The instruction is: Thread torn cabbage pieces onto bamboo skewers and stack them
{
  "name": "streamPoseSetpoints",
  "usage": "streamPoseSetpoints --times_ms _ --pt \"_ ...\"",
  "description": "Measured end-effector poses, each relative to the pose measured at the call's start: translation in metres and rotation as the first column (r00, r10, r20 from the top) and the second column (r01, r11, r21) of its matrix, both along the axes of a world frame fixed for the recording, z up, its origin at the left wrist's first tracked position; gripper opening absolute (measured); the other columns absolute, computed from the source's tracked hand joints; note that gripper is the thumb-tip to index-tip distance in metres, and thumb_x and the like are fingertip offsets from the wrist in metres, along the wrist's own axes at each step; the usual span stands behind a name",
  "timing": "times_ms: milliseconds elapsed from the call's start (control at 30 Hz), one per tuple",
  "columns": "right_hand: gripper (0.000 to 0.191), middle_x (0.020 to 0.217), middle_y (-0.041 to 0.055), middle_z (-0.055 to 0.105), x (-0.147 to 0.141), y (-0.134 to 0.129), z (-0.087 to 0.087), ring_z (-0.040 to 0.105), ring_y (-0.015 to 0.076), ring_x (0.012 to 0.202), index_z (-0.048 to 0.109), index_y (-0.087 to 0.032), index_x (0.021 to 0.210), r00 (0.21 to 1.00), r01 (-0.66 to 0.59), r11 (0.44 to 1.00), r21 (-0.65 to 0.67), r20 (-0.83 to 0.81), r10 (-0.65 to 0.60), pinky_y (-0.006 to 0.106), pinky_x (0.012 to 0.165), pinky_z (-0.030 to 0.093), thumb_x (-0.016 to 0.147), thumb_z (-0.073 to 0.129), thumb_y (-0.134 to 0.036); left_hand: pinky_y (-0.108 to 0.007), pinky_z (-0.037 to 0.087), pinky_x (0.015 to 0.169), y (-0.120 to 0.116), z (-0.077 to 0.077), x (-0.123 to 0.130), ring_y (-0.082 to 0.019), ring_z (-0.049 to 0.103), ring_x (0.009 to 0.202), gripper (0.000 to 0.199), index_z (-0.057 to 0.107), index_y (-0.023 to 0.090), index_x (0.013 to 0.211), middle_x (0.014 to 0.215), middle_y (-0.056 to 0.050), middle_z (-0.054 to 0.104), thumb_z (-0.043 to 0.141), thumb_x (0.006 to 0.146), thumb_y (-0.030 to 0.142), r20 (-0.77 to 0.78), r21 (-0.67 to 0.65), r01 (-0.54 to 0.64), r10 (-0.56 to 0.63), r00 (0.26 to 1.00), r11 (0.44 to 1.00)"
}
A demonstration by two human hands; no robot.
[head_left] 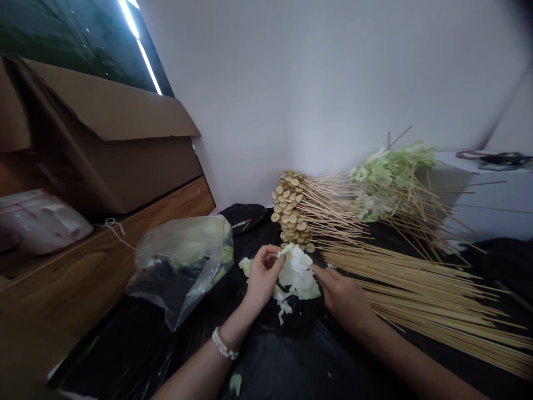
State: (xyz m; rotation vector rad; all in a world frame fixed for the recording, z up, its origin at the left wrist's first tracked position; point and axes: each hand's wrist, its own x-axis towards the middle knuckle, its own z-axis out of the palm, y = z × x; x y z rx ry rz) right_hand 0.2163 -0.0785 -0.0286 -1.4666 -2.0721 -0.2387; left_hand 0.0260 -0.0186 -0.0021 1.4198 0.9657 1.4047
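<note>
Pale green and white cabbage leaves [296, 272] hang between my two hands above the black plastic sheet [291, 361]. My left hand [263, 275] pinches the upper left edge of the leaves between thumb and fingers; a beaded bracelet is on that wrist. On the other side, my right hand [342, 294] holds the right edge with its fingertips, palm turned down. Small torn leaf pieces [284, 308] lie just below the leaves. Whether my right hand also holds a stick cannot be made out.
A clear plastic bag [183, 261] with cabbage stands left. Skewered round slices [291, 205] are stacked ahead, with bare wooden sticks [425, 300] at right. Skewered leaves [391, 178] are piled at back right. A cardboard box [125, 161] sits on the wooden surface [166, 222].
</note>
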Motion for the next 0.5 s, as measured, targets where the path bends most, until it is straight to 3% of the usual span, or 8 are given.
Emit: streamPoseSetpoints --times_ms 267,500 --pt "0.04 0.09 0.0072 0.068 -0.002 -0.001 -0.003 0.066 0.0177 0.075 0.059 -0.017 0.121 1.0 0.005 1.0 -0.018 -0.011 -0.005 0.026 0.066 0.051 0.089 0.038 -0.009 -0.026 0.049 0.071 -0.008 0.001 -0.001 -0.015 0.063 0.076 0.012 0.061 0.018 0.09 0.083 -0.003 0.067 0.063 0.082 0.026 -0.317 0.223 -0.003 0.075 0.945 0.975" --pt "0.032 0.093 0.0082 0.068 -0.001 0.001 -0.007 0.065 0.0185 0.085 0.06 -0.016 0.108 0.994 -0.073 0.997 -0.035 -0.085 0.07 0.029 0.078 0.051 0.089 0.035 -0.008 -0.024 0.046 0.066 -0.009 0.002 0.001 -0.014 0.058 0.069 0.017 0.062 0.018 0.089 0.078 -0.002 0.065 0.065 0.081 0.032 -0.278 0.152 0.042 0.002 0.961 0.987"
